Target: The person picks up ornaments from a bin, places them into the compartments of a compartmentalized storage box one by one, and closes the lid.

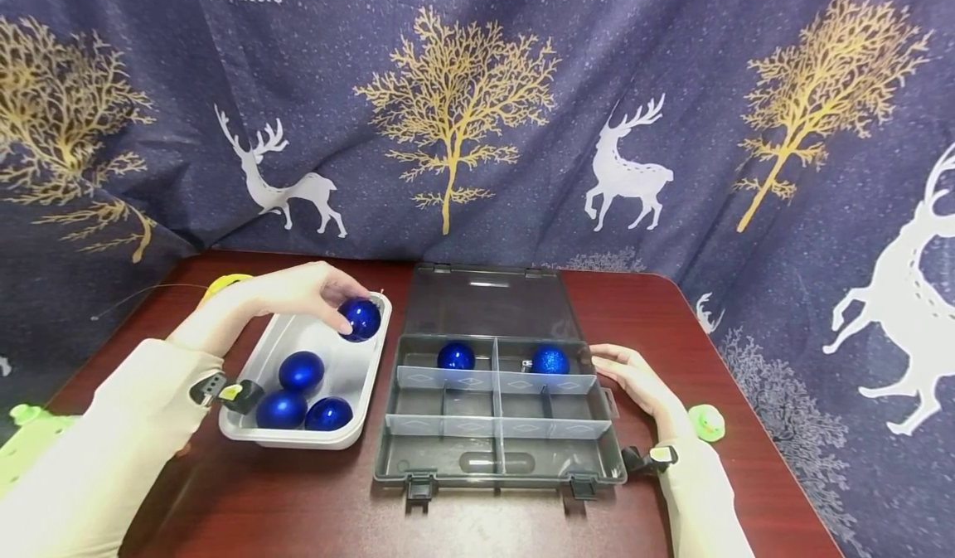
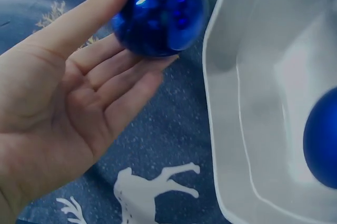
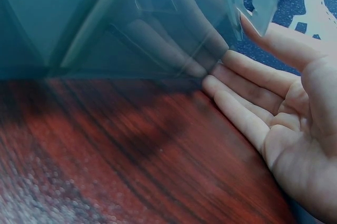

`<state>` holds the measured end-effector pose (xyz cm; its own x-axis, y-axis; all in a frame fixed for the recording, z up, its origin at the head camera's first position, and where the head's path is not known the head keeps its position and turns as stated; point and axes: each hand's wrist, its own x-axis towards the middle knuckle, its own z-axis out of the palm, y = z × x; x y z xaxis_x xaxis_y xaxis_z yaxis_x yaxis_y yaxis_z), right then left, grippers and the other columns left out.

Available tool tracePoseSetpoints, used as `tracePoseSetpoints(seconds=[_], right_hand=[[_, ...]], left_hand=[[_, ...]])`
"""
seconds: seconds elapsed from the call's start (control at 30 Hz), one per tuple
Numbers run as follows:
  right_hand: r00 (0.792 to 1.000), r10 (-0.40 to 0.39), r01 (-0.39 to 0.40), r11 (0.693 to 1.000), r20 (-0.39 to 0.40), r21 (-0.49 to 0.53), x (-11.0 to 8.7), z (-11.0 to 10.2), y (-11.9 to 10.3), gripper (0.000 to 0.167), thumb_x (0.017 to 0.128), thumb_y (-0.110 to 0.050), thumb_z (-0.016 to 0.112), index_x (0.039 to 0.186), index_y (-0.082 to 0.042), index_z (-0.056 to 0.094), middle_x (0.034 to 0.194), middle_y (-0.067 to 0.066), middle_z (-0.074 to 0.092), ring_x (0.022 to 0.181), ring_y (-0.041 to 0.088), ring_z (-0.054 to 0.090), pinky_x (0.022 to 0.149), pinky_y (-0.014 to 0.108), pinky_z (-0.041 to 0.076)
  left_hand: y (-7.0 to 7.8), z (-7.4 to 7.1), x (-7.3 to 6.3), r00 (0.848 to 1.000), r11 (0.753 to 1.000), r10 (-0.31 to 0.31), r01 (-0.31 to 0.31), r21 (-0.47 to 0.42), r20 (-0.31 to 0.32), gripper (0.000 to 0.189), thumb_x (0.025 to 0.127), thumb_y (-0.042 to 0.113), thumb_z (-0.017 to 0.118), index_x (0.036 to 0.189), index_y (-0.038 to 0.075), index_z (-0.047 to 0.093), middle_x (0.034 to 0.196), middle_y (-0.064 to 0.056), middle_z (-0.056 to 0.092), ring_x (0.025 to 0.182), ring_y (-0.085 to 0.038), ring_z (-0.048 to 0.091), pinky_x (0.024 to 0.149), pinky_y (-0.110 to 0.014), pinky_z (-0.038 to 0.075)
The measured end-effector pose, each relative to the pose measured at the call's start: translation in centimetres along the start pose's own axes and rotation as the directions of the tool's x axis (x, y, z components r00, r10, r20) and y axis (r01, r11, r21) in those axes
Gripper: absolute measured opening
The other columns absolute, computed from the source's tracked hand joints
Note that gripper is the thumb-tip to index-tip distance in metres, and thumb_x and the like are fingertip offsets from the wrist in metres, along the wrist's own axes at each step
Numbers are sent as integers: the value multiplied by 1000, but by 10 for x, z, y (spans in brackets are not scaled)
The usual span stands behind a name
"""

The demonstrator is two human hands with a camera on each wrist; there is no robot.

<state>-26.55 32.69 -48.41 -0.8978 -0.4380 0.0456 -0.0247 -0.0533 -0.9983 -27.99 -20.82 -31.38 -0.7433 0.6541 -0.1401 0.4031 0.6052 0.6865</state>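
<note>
Over the far right corner of the white tray, my left hand grips a shiny blue bauble between thumb and fingers. Three more blue baubles lie at the near end of the tray, one of them a matte bauble. Beside the tray lies a grey see-through divided case, its lid folded back. In its far row sit a shiny bauble on the left and a glittery bauble on the right. My right hand touches the case's right wall with its fingertips, fingers nearly straight.
A green-and-white round item lies right of my right wrist. Behind my left arm shows a yellow object, and a light green thing is at the left edge. A dark blue printed cloth hangs behind the red-brown table.
</note>
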Motion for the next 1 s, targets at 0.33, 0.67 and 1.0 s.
tracePoseSetpoints(seconds=[0.33,0.67,1.0], right_hand=[[1000,6,-6,1000,-13,16,-1,0,0,26,97,2,49,120,1,61,108,-3,72,98,5,68,86,19,55],[1000,3,-3,999,6,34,0,1,-2,26,98,0,50,121,3,60,109,-1,72,99,7,68,86,21,55],[1000,-9,8,1000,15,27,0,1,-1,26,98,0,50,120,-3,62,109,-3,72,99,6,68,87,20,55]], left_hand=[[19,19,17,978,1000,0,5,22,-210,57,79,23,82,126,-2,63,125,-22,65,116,-41,62,98,-51,49],[46,44,43,958,996,29,-53,-77,-285,57,75,17,85,124,-4,64,123,-22,66,112,-36,66,95,-47,52],[75,80,79,964,984,63,-104,-147,-260,60,72,18,87,124,0,65,122,-16,68,108,-28,68,92,-36,55]])
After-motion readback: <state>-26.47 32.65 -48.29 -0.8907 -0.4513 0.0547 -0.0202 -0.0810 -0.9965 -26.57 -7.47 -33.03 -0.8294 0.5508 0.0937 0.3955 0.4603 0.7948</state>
